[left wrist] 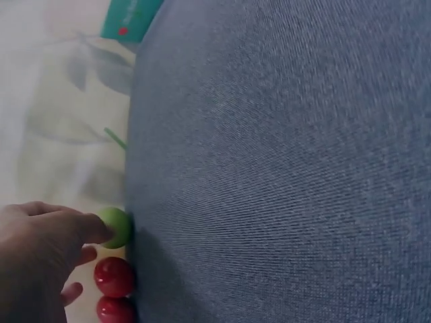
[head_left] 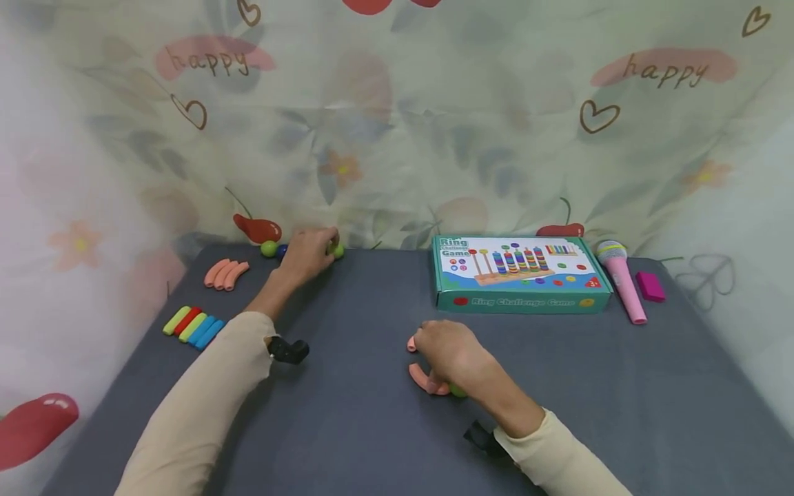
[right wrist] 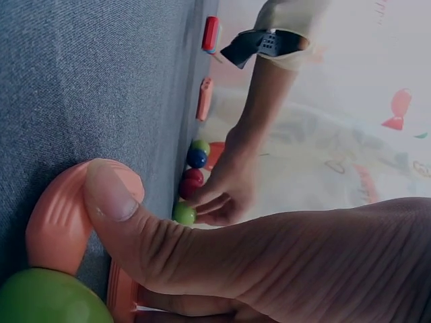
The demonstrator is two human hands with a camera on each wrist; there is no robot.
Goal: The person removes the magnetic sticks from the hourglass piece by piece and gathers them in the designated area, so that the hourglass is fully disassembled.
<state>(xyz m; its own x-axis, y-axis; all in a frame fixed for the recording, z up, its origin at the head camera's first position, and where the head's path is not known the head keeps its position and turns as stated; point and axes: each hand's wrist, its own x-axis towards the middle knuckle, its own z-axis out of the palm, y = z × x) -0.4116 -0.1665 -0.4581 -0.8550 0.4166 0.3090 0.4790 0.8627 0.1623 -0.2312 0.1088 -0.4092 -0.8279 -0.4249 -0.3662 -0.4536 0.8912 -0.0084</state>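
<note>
In the head view my left hand [head_left: 308,253] is at the back left edge of the table. Its fingertips pinch a green ball [left wrist: 116,227] at the end of a row; red balls [left wrist: 114,276] come after it in the left wrist view. A blue ball [head_left: 282,251] and another green ball [head_left: 269,249] show at the row's other end. My right hand [head_left: 455,355] is low over the middle of the table, its thumb on a ribbed, curved orange piece [right wrist: 59,225] that touches a green ball [right wrist: 50,299]. Its fingers curl by a second orange piece [head_left: 411,344], mostly hidden.
Three curved orange pieces [head_left: 226,274] lie at the left, behind a row of yellow, red and blue sticks [head_left: 194,326]. A Ring Challenge Game box [head_left: 521,275], a pink microphone [head_left: 623,279] and a magenta block [head_left: 650,286] sit at the back right. A patterned curtain [head_left: 397,138] hangs behind.
</note>
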